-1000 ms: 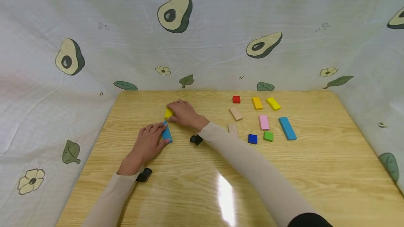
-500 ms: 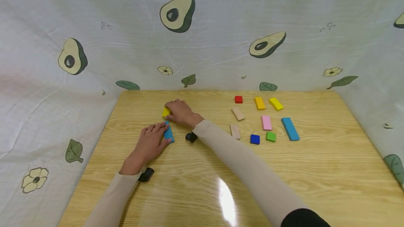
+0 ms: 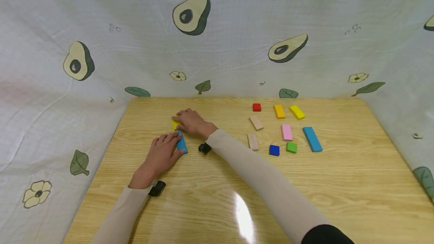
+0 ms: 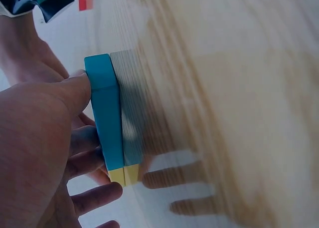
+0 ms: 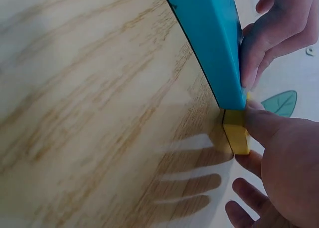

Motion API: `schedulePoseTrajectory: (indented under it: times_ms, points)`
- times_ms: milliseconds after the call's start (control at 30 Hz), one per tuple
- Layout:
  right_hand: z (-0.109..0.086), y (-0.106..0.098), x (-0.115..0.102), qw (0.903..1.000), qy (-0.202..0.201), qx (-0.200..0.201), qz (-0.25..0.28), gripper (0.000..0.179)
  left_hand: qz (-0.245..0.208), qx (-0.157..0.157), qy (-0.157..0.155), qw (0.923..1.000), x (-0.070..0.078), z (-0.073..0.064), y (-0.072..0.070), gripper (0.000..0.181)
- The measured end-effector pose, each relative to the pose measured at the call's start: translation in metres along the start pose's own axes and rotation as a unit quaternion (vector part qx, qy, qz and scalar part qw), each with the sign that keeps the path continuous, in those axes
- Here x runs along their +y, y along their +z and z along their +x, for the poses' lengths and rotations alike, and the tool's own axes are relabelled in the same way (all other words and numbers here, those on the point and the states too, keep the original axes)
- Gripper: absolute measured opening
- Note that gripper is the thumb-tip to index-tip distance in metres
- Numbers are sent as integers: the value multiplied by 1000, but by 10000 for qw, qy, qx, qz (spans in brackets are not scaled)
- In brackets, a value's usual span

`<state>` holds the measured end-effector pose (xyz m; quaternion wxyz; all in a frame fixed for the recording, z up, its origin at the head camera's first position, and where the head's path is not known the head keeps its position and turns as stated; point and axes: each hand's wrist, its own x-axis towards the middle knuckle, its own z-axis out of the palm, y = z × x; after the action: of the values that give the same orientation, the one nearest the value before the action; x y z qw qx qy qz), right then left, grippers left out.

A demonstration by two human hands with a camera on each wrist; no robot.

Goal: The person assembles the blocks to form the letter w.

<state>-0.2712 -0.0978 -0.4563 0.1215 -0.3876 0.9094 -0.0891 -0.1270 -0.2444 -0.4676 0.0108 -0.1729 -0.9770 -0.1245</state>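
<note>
On the left part of the wooden table lies a long blue block. My left hand holds it, thumb at its near end and fingertips toward its far end. A yellow block lies at that far end, partly covered by my right hand, which pinches it between thumb and fingers. Seen from the right wrist, the yellow block meets the end of the blue block, seemingly touching. The left wrist view shows the blue block with its reflection on the tabletop.
Right of the hands lie loose blocks: red, orange, yellow, pink, green, dark blue, long blue, and two plain wooden blocks. A printed cloth stands behind the table.
My right hand has shifted slightly left with the yellow block, which has turned and come down against the blue block's far end. The left hand stays on the blue block.
</note>
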Motion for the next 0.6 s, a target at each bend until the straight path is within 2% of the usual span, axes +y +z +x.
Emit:
schedulePoseTrajectory:
  times_ms: [267,600]
  points:
    - [-3,6,-3,9997,-205,-40,151,51,-34,-105,-50,9999,-2,-1,4,61]
    - [-5,4,-1,9995,-299,-25,132,50,-15,-60,-42,10000,-1,1,2,60]
